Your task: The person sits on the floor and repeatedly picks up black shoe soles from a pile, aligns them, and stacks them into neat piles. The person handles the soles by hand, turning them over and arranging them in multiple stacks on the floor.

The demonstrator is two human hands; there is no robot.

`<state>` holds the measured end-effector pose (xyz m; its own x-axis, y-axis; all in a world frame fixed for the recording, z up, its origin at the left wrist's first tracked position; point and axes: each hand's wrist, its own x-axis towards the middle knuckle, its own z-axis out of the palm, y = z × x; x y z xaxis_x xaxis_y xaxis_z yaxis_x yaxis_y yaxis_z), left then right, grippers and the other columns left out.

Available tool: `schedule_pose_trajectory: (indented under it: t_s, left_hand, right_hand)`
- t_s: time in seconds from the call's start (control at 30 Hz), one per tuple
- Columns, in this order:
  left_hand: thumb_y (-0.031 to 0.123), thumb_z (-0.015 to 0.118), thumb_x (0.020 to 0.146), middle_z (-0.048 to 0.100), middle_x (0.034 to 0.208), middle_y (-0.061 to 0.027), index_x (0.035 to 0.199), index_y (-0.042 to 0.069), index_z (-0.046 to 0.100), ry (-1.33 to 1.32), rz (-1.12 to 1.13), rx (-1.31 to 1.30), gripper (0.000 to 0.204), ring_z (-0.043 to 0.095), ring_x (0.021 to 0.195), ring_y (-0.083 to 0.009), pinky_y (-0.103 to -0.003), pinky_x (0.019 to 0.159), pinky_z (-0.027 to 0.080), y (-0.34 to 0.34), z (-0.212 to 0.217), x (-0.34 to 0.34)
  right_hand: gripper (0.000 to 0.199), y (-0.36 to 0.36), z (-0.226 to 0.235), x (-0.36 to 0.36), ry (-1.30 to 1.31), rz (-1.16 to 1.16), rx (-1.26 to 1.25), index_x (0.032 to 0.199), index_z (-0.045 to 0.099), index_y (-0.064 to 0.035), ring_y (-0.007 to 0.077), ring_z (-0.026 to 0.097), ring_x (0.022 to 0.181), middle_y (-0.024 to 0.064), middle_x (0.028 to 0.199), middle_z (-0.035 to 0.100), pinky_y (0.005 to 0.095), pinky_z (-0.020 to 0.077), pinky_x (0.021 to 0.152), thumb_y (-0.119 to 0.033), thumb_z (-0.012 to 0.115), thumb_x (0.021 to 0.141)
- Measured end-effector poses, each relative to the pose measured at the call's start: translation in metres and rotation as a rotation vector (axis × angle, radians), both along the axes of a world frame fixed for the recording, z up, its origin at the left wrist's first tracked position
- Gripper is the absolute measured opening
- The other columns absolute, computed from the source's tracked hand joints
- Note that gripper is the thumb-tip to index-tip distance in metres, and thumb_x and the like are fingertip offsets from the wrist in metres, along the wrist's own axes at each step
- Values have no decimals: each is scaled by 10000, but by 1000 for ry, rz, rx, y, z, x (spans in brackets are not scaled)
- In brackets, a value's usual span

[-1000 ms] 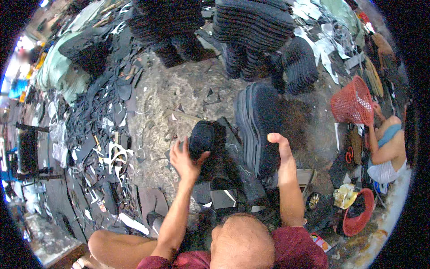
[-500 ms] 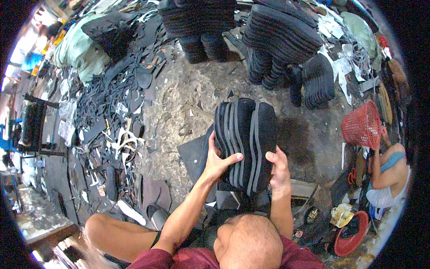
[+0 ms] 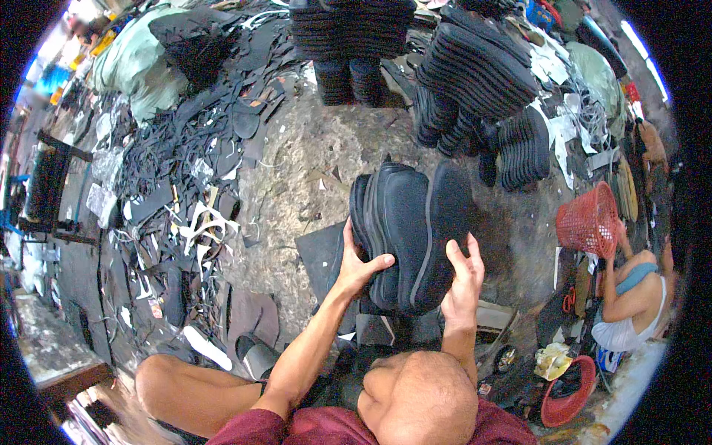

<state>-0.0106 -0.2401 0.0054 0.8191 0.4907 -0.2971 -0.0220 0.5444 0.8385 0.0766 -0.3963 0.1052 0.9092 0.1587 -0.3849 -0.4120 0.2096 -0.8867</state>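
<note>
Standing on edge above the stone floor, a stack of black sole blanks is pressed between the left hand and right hand; its long axis runs away from the person, both hands grasping the near end.

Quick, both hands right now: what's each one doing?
Left hand: closed on the left side of the stack of black soles.
Right hand: closed on the stack's right side.

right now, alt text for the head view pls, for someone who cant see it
Seen from above, a seated person grips a bundle of black sole sheets between the left hand and right hand. Stacks of black soles, scattered offcuts and a red basket surround them.
</note>
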Motion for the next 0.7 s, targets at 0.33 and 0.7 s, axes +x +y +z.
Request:
schedule_pose_trajectory:
  t_s: [0.33,0.7]
  left_hand:
    - [169,974,597,411,1508,-167,1566,77,175,-87,63,-75,1260,435,1384,-304,-434,1183,334,-2,9,-3]
    - [126,923,653,521,1390,-165,1541,139,237,7,36,-345,1122,559,1246,-318,-470,1046,493,13,28,-14]
  right_hand:
    - [795,16,0,-3,-100,196,-45,1487,384,-43,244,621,1129,72,1314,605,399,489,1009,-50,792,804]
    - [409,-47,-28,20,328,-63,184,1097,646,5,290,673,889,107,1025,700,429,564,892,-59,780,717]
